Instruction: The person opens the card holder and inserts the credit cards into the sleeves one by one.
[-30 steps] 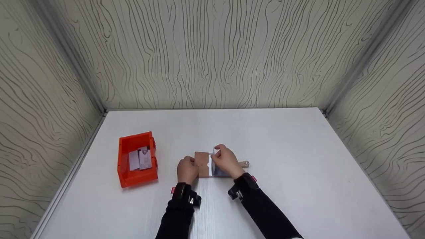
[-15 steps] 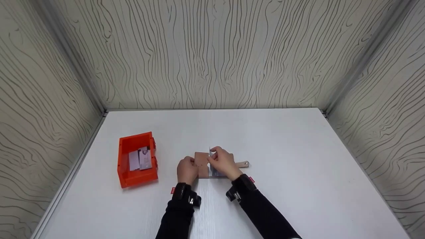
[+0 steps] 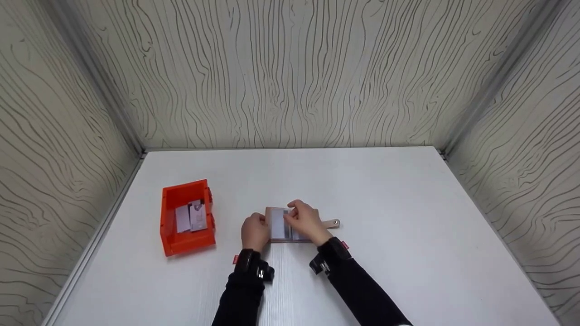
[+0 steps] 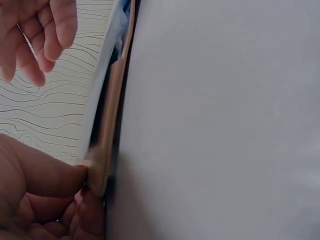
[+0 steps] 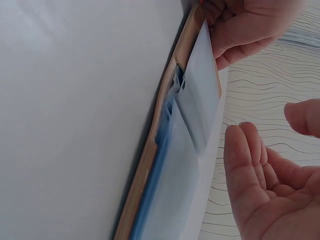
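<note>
- Patterned walls [image 3: 290,72] rise beyond both your hands, past the far edge of the bench.
- The white bench [image 3: 408,217] spreads under and around both hands.
- Your dark sleeves [image 3: 370,285] run back from each wrist, toward you.
- An orange bin [image 3: 190,248] sits to the left of your left grip, well apart from it.
- The brown card holder [image 4: 111,120] lies spread on the bench between your hands, its left edge in your left grip.
- Your left grip [image 3: 255,232] has thumb and fingers together, clamped on that edge.
- Your right grip [image 3: 308,222] is apart, thumb away from fingers, over the holder's right half and clear of its leaves.
- Pale cards [image 3: 197,216] lie in the bin, left of your left grip.
- A whitish leaf [image 3: 278,225] of the holder lies just right of your left grip.
- A buttoned strap [image 3: 331,224] sticks out to the right, past your right grip.
</note>
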Motion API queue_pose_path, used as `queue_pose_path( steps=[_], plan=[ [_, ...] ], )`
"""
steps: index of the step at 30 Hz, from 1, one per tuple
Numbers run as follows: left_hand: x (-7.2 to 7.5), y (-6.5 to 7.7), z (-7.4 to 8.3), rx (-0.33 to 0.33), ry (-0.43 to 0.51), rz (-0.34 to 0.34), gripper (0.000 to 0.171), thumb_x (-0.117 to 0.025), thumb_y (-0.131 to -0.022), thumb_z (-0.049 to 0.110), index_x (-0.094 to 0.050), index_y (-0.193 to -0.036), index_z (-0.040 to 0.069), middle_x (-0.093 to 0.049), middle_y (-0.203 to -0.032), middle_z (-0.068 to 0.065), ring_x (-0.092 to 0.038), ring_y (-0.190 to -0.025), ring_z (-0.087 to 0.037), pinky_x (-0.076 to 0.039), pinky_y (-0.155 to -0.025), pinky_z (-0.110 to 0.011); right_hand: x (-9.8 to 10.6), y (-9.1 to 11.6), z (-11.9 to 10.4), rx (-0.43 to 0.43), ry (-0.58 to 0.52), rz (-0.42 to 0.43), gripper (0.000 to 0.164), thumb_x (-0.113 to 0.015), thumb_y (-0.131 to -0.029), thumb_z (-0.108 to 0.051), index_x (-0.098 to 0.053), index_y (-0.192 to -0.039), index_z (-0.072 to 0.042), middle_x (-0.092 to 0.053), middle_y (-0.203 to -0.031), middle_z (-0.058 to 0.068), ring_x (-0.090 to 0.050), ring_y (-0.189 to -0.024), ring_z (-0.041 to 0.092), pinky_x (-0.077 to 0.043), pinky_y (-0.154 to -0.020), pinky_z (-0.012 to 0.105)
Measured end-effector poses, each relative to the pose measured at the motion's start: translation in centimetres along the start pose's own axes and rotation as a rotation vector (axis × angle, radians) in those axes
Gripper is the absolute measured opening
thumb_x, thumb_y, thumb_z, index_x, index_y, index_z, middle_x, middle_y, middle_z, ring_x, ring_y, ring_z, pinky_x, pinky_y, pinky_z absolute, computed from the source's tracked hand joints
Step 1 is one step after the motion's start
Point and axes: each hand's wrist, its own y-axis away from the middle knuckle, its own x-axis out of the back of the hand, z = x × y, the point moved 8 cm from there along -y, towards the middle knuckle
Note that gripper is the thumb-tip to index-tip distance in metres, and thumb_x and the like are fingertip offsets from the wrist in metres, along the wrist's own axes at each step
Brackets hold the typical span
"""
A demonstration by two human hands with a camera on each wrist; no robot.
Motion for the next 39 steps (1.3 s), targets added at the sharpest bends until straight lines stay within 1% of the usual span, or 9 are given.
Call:
queue_pose_path(
  steps=[3, 6, 10, 16, 22, 26, 31, 39],
  plan=[
    [0.0, 0.0, 0.0, -0.012, -0.003, 0.010, 0.008, -0.062, -0.082, -0.002, -0.068, -0.086, -0.005, -0.067, -0.079, -0.017, -0.064, -0.076, -0.035, -0.050, -0.073, -0.046, 0.1, 0.0, 0.3, -0.012, -0.032, -0.011, 0.032, -0.067, -0.089, -0.015, -0.061, -0.112, 0.006, -0.063, -0.081, 0.002, -0.059, -0.074, 0.018, -0.049, -0.074, 0.037],
    [0.1, 0.0, 0.0, -0.029, -0.014, 0.025, 0.007, -0.062, -0.081, -0.002, -0.068, -0.085, -0.005, -0.067, -0.077, -0.016, -0.064, -0.075, -0.035, -0.051, -0.072, -0.046, 0.2, -0.1, 0.5, -0.007, -0.049, -0.014, 0.033, -0.067, -0.089, -0.014, -0.061, -0.113, 0.007, -0.062, -0.081, 0.003, -0.059, -0.074, 0.018, -0.049, -0.072, 0.034],
    [0.1, 0.0, 0.1, -0.041, -0.015, 0.035, 0.007, -0.063, -0.081, -0.003, -0.068, -0.084, -0.005, -0.067, -0.076, -0.016, -0.064, -0.074, -0.035, -0.051, -0.071, -0.046, 0.5, -0.2, 0.6, 0.015, -0.047, -0.002, 0.032, -0.068, -0.088, -0.013, -0.061, -0.112, 0.008, -0.063, -0.081, 0.005, -0.060, -0.073, 0.020, -0.050, -0.071, 0.034],
    [0.2, 0.1, 0.3, -0.056, -0.019, 0.053, 0.006, -0.062, -0.080, -0.003, -0.068, -0.083, -0.005, -0.066, -0.075, -0.017, -0.064, -0.073, -0.036, -0.050, -0.070, -0.047, 1.3, -0.1, 1.4, -0.025, -0.070, 0.006, 0.033, -0.067, -0.089, -0.013, -0.060, -0.113, 0.008, -0.062, -0.081, 0.003, -0.061, -0.074, 0.021, -0.050, -0.072, 0.036],
    [0.2, 0.1, 0.4, -0.051, -0.017, 0.050, 0.005, -0.063, -0.082, -0.003, -0.067, -0.083, -0.004, -0.066, -0.075, -0.016, -0.063, -0.074, -0.036, -0.050, -0.071, -0.047, 2.2, 0.3, 2.6, -0.052, -0.032, 0.045, 0.032, -0.067, -0.088, -0.013, -0.061, -0.112, 0.007, -0.061, -0.080, 0.004, -0.059, -0.074, 0.021, -0.049, -0.072, 0.037],
    [0.3, 0.1, 0.5, -0.057, -0.026, 0.057, 0.005, -0.063, -0.081, -0.003, -0.067, -0.083, -0.005, -0.066, -0.075, -0.017, -0.064, -0.073, -0.036, -0.050, -0.070, -0.047, 2.7, 0.7, 3.5, -0.070, -0.003, 0.072, 0.030, -0.067, -0.086, -0.011, -0.062, -0.109, 0.007, -0.062, -0.080, 0.005, -0.059, -0.075, 0.022, -0.049, -0.072, 0.038],
    [0.5, 0.1, 0.6, -0.063, -0.028, 0.064, 0.005, -0.063, -0.081, -0.002, -0.067, -0.082, -0.005, -0.065, -0.073, -0.016, -0.063, -0.071, -0.035, -0.050, -0.069, -0.047, 3.3, 1.1, 4.2, -0.091, 0.002, 0.102, 0.028, -0.067, -0.085, -0.009, -0.062, -0.108, 0.008, -0.061, -0.081, 0.007, -0.059, -0.075, 0.023, -0.050, -0.073, 0.040],
    [0.5, 0.3, 0.6, -0.032, -0.003, 0.046, 0.009, -0.060, -0.081, -0.004, -0.068, -0.084, -0.006, -0.067, -0.077, -0.017, -0.064, -0.075, -0.035, -0.050, -0.071, -0.046, 3.6, 1.7, 5.3, -0.138, 0.021, 0.102, 0.024, -0.067, -0.085, -0.007, -0.063, -0.104, 0.007, -0.059, -0.083, 0.006, -0.058, -0.079, 0.024, -0.049, -0.077, 0.042]
  ],
)
